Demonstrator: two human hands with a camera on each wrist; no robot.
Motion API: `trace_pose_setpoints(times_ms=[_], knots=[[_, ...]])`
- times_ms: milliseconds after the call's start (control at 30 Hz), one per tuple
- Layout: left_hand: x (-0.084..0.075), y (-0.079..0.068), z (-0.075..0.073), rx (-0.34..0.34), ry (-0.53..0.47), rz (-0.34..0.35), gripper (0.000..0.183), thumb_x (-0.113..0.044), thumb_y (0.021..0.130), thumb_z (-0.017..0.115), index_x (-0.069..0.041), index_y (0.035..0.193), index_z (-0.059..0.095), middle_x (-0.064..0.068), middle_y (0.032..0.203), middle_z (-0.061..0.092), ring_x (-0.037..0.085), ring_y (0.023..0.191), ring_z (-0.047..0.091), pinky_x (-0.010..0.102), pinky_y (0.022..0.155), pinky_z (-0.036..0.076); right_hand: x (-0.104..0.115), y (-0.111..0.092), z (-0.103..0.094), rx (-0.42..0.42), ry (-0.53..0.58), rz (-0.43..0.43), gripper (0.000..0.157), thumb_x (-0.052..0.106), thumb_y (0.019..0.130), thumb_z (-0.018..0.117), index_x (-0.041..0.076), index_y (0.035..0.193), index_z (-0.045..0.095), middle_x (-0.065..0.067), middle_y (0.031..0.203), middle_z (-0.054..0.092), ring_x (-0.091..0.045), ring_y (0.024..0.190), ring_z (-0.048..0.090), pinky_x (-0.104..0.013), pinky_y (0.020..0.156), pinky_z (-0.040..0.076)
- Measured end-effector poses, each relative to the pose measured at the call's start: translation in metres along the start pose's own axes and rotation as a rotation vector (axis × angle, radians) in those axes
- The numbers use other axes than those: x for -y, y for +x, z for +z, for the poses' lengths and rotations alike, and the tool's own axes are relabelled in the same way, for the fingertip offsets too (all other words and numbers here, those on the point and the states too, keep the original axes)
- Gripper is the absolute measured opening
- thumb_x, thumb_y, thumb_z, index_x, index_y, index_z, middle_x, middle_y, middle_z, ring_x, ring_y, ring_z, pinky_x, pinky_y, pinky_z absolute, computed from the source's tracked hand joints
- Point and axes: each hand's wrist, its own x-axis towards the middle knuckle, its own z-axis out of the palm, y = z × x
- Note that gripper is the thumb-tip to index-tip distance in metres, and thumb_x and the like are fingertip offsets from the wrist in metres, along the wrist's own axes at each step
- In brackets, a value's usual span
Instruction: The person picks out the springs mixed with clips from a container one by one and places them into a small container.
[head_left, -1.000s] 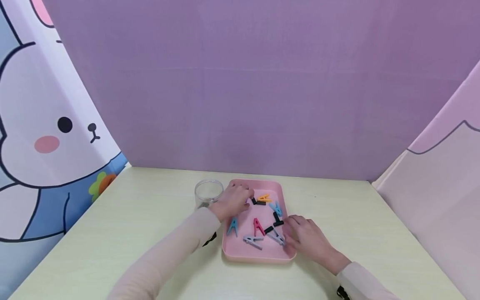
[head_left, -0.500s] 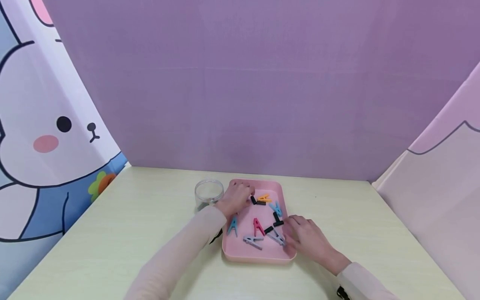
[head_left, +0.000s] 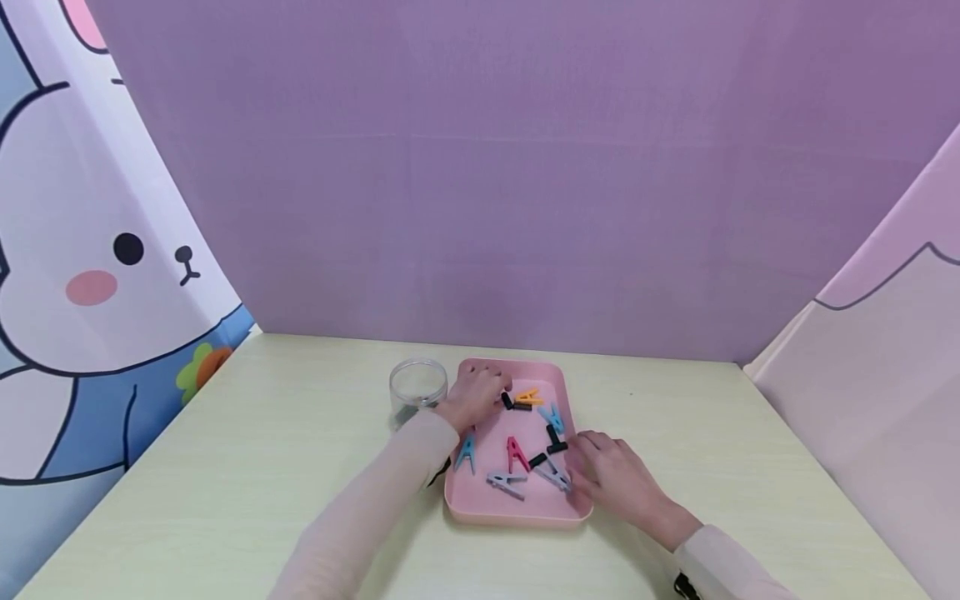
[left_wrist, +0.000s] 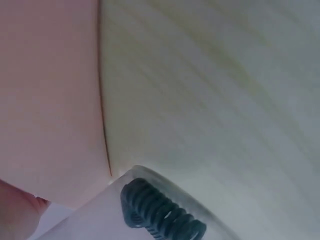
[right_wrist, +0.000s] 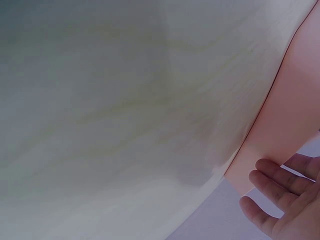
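Clips of several colours lie scattered in the tray, black pieces among them. Just left of the tray, a clear jar holds a dark coil; the left sleeve partly blocks it. The left hand covers the tray's far left corner; I cannot tell whether it grips anything. At the tray's right wall, the right hand rests, fingers loosely apart. Pale worktop carries the tray; beyond hangs a purple cloth.
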Motion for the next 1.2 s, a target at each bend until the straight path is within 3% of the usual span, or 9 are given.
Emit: trace_pose_setpoints(times_ms=[433, 967, 1200], knots=[[0.0007, 0.0003, 0.0040, 0.019, -0.023, 0.050, 0.025, -0.023, 0.086, 0.062, -0.028, 0.111, 0.065, -0.005, 0.108, 0.060, 0.016, 0.109, 0.050, 0.038, 0.101, 0.033, 0.0006, 0.0011, 0.0003, 0.031, -0.010, 0.022, 0.040, 0.031, 0.079, 0.067, 0.006, 0.109, 0.061, -0.009, 0.111, 0.061, -0.024, 0.106, 0.056, -0.044, 0.086, 0.046], [0.0032, 0.0006, 0.0028, 0.036, -0.024, 0.085, 0.016, -0.022, 0.088, 0.060, -0.027, 0.101, 0.067, -0.006, 0.103, 0.061, 0.014, 0.104, 0.051, 0.036, 0.100, 0.034, 0.0020, 0.0010, -0.0008, 0.034, -0.010, 0.037, 0.040, 0.029, 0.078, 0.068, 0.006, 0.110, 0.060, -0.009, 0.112, 0.061, -0.024, 0.107, 0.055, -0.044, 0.087, 0.046], [0.0036, -0.0002, 0.0004, 0.037, 0.031, 0.108, 0.011, -0.023, 0.088, 0.060, -0.027, 0.096, 0.067, -0.007, 0.098, 0.060, 0.014, 0.099, 0.050, 0.036, 0.100, 0.033, 0.0031, 0.0004, -0.0008, 0.009, -0.011, 0.027, 0.040, 0.028, 0.078, 0.069, 0.006, 0.109, 0.061, -0.009, 0.110, 0.061, -0.024, 0.106, 0.056, -0.044, 0.086, 0.046]])
